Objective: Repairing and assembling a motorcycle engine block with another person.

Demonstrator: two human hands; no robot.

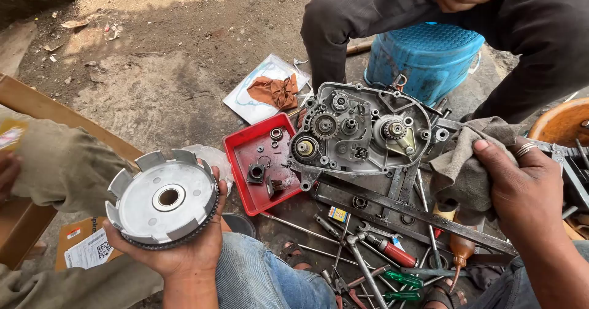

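Partly cloth-hidden engine case [362, 131]

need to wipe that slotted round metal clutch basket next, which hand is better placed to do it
Probably the right hand: it already grips the crumpled grey rag and holds nothing else. The left hand is full, cradling the slotted round metal clutch basket from below, so it best steadies it.

left hand [184, 247] palm up, fingers curled, right hand [521, 189] clenched
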